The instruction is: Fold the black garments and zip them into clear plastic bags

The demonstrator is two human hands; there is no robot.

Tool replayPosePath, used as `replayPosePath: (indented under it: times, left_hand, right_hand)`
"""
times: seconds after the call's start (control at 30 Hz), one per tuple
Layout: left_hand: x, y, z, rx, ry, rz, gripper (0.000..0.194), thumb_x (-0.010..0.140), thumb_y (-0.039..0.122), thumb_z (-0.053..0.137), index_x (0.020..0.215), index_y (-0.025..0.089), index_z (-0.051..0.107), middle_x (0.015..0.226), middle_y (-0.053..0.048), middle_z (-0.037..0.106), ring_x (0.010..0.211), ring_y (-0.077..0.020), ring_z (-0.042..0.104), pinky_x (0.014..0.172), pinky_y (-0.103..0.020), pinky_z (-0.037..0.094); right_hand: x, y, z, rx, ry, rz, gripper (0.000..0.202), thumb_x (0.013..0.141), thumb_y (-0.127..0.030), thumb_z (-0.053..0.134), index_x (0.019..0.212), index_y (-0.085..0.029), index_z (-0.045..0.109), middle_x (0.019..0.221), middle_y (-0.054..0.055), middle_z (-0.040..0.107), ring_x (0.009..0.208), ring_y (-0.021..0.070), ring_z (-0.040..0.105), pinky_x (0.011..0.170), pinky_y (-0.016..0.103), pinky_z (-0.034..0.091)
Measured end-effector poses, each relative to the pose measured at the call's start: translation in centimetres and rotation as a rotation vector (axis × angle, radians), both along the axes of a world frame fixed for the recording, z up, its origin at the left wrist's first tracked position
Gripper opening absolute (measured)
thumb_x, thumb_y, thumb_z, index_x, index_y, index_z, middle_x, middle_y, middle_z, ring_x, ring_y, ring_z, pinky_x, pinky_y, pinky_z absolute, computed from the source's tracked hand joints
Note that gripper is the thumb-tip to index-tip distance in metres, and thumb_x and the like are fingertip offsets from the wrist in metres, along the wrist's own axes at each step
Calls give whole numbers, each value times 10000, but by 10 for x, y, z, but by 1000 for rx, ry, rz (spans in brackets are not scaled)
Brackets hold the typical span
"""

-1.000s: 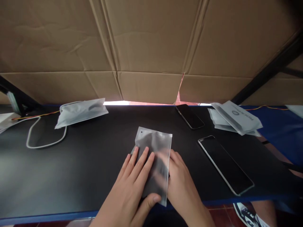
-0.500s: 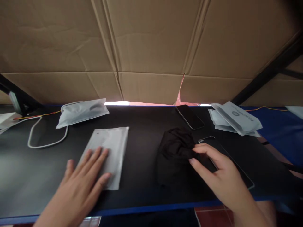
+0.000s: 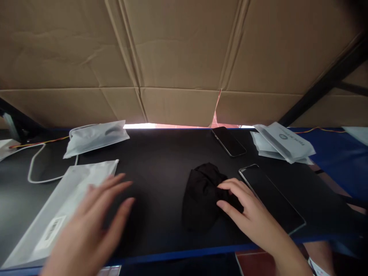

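Note:
My left hand (image 3: 89,218) is blurred, its fingers spread over a translucent white plastic bag (image 3: 83,180). This bag slants across the left of the table and carries a barcode label (image 3: 51,233). Whether the palm touches the bag is unclear. A crumpled black cloth item (image 3: 201,199) lies right of the middle. At its right edge is my right hand (image 3: 244,211), with thumb and fingers apart and the fingertips at the cloth. Just right of that hand lies a flat dark rectangular piece with a clear rim (image 3: 273,199).
A black phone (image 3: 229,141) lies toward the back. Printed white pouches (image 3: 287,142) are stacked at the back right. Another filled white pouch (image 3: 96,138) sits at the back left over a white cable (image 3: 43,181). A cardboard wall (image 3: 184,57) stands behind the black table (image 3: 155,214).
The plastic bag under my left hand has shifted left and shows more of its length, with its label visible. The black cloth and my right hand have moved left and slightly nearer; its fingers have spread.

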State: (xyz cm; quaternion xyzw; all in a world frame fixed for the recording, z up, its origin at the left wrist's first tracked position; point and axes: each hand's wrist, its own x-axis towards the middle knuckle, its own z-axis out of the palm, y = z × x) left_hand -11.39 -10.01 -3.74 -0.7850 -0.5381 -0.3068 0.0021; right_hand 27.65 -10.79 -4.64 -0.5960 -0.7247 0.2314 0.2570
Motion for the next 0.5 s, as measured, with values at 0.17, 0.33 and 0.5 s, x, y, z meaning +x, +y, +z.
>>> replayPosePath:
  times: [0.17,0.33,0.5]
  left_hand:
    - [124,-9,12,-103,3,-314,468,1081,309,610,1545,259,561,1649,-89,605,1546,-323,555,1255,-579,507]
    - [153,-2,-6,-179,16,-349,712,1027,320,741,1654,155,447,1703,-192,512,1605,-382,449,1238,-633,507]
    - [141,7,-1,-242,-344,-255,266,1086,229,611,1322,276,723,1377,-43,803,1371,-252,721,1146,-455,622]
  right_hand:
    - [-23,-5,-1,-21,28,37,223,1092,-410,615,1309,-380,660,1377,48,683,1295,294,666,1137,539,547]
    - [-26,-10,-9,-2,127,-19,304,1115,-412,565,1416,-400,606,1450,47,652,1319,282,651,1141,519,544]
    - [-25,-13,-9,-31,118,-66,383,1115,-422,569,1497,-439,544,1361,33,692,1240,273,676,1073,499,580]
